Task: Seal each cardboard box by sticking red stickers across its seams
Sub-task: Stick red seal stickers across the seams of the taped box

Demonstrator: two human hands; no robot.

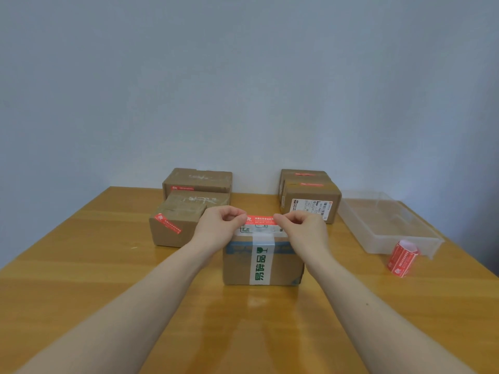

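A cardboard box (237,268) with a white tape band printed in green stands in the middle of the table. Above its top a red sticker (261,219) is stretched flat between my hands. My left hand (221,225) pinches the sticker's left end. My right hand (302,226) pinches its right end. Whether the sticker touches the box top cannot be told. A roll of red stickers (402,257) lies on the table to the right.
Two boxes with red stickers sit at the back left, the nearer one (172,225) and the one behind it (197,182). Stacked boxes (310,195) stand at the back right. A clear plastic tray (388,225) lies at the right, by the table's edge.
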